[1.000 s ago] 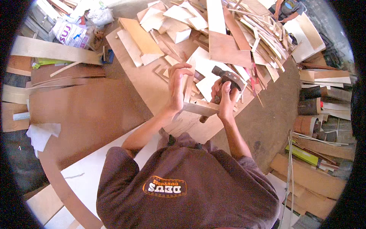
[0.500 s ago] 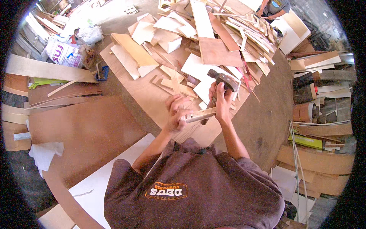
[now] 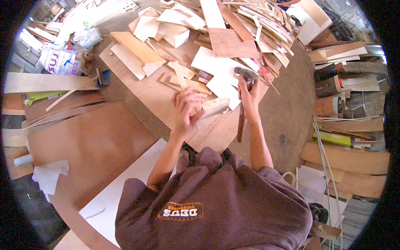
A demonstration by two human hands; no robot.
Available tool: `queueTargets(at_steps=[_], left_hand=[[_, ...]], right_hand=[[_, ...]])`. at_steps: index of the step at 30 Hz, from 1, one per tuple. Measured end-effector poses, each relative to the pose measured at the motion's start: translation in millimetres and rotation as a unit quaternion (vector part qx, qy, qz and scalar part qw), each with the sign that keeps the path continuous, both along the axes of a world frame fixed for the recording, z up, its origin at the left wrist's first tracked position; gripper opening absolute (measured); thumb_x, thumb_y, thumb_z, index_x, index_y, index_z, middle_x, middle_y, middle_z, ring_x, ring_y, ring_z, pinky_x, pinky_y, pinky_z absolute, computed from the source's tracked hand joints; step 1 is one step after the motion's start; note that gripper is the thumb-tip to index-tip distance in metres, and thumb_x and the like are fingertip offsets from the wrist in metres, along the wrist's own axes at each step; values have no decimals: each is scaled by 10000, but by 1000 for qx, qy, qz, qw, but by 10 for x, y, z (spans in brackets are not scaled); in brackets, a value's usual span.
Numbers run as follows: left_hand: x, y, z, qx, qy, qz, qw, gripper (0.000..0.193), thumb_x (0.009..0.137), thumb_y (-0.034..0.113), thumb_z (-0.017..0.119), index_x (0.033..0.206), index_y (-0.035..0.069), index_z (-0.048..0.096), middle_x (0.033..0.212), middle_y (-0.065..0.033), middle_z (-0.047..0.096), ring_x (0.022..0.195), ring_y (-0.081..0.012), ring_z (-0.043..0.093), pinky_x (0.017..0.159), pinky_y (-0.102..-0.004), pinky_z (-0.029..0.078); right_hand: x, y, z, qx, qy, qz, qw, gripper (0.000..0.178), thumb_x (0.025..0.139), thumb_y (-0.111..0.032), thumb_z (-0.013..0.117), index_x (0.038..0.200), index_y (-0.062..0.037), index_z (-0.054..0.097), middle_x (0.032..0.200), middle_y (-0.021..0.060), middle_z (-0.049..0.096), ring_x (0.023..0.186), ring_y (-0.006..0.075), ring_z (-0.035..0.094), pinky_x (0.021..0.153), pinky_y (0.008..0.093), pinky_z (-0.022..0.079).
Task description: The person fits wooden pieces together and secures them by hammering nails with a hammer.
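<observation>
My right hand [image 3: 248, 100] is wrapped round a hammer [image 3: 241, 123], gripping it close under the dark metal head, with the handle pointing down toward me. In my left hand [image 3: 188, 109] is a short, narrow piece of wood [image 3: 216, 106], its far end tilted up toward the right; motion blurs both slightly. The hammer and the wood piece are apart. Both hands are above the near corner of a plywood sheet [image 3: 208, 134]. Just beyond my left hand lie loose wood strips [image 3: 196, 85] and a white board [image 3: 225, 89].
A large heap of offcuts [image 3: 266, 35] covers the sheet's far side, and a person's hand [image 3: 287, 3] shows behind it. Brown boards [image 3: 91, 141] and a white panel [image 3: 121, 191] lie at left. Stacked planks [image 3: 346, 154] and thin rods [image 3: 327, 175] stand at right.
The hammer and wood piece have moved apart, the right hand shifting right. The wood piece now tilts up, and the hammer's handle shows more fully. My view has shifted slightly.
</observation>
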State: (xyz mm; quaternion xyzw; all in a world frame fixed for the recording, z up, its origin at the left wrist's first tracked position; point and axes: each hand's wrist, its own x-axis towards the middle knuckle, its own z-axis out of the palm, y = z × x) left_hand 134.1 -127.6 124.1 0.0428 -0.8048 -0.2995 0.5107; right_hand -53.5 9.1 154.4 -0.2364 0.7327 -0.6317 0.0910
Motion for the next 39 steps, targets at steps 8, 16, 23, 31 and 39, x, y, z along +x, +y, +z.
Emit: queueTargets(at_steps=[8, 16, 23, 31, 39], left_hand=[[-154, -325, 269, 119, -38, 2, 992, 297, 1022, 358, 469, 965, 68, 503, 1233, -120, 535, 1369, -349, 341, 1113, -487, 254], [-309, -358, 419, 126, -103, 8, 987, 188, 966, 176, 578, 1053, 57, 462, 1337, -138, 484, 1450, -358, 236, 1179, -501, 169], [-420, -172, 461, 137, -140, 57, 979, 195, 973, 149, 562, 1079, 56, 426, 1364, -141, 455, 1470, -357, 197, 1183, -473, 153], [-519, -115, 445, 144, -149, 44, 977, 343, 975, 209, 556, 1238, 23, 437, 1387, -113, 437, 1482, -331, 175, 1185, -471, 156], [-644, -50, 206, 203, 19, 31, 978, 663, 952, 330, 624, 1459, 78, 279, 1564, -155, 203, 1467, -333, 189, 1174, -475, 226]], right_hand=[[-289, 26, -1575, 224, 34, 81, 971, 632, 825, -26, 669, 1378, -56, 366, 898, 181, 604, 764, 256, 602, 692, 370, 494], [-362, 66, -2486, 106, 124, 190, 968, 708, 736, 5, 602, 1402, -43, 367, 977, 236, 595, 883, 391, 580, 795, 454, 468], [-381, 118, -2516, 268, 224, 217, 911, 589, 843, -103, 611, 1395, -40, 416, 1179, 270, 541, 1102, 422, 491, 924, 521, 411], [-559, -203, -320, -61, -95, 288, 951, 498, 963, -200, 596, 1400, -35, 424, 1280, 130, 555, 1152, 230, 535, 946, 373, 447], [-373, -355, 272, -29, 111, 349, 930, 366, 870, -119, 724, 1200, -27, 595, 1028, 83, 668, 889, 143, 595, 757, 296, 492]])
